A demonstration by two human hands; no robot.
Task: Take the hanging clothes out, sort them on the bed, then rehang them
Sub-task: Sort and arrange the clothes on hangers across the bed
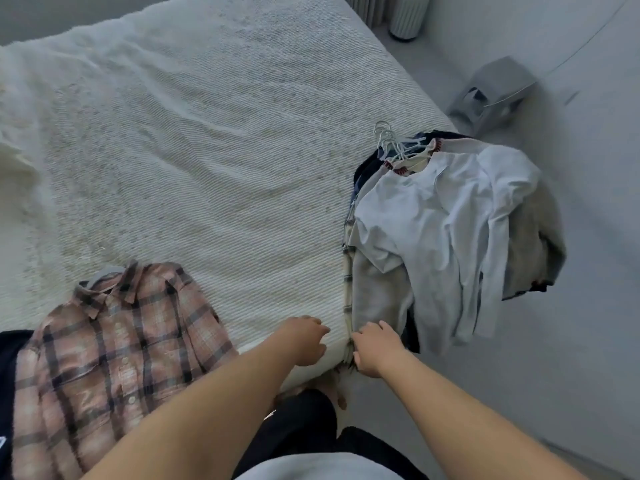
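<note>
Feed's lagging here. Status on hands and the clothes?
Left hand open, on bed. Right hand pinching hem at clothes pile. Plaid shirt laid out separately. Nothing blocking.

A wide bed [194,140] under a white ribbed cover fills the left. Pale grey floor [588,209] on the right; far off, a ribbed bin [408,15] and grey box [491,93].

Both forearms were bare to the lower edge of the view, with no sleeves, watch or rings visible on the left hand [304,341] or the right hand [375,348]. Below them, the person wore a light grey top [311,467] and black trousers [304,420].
</note>
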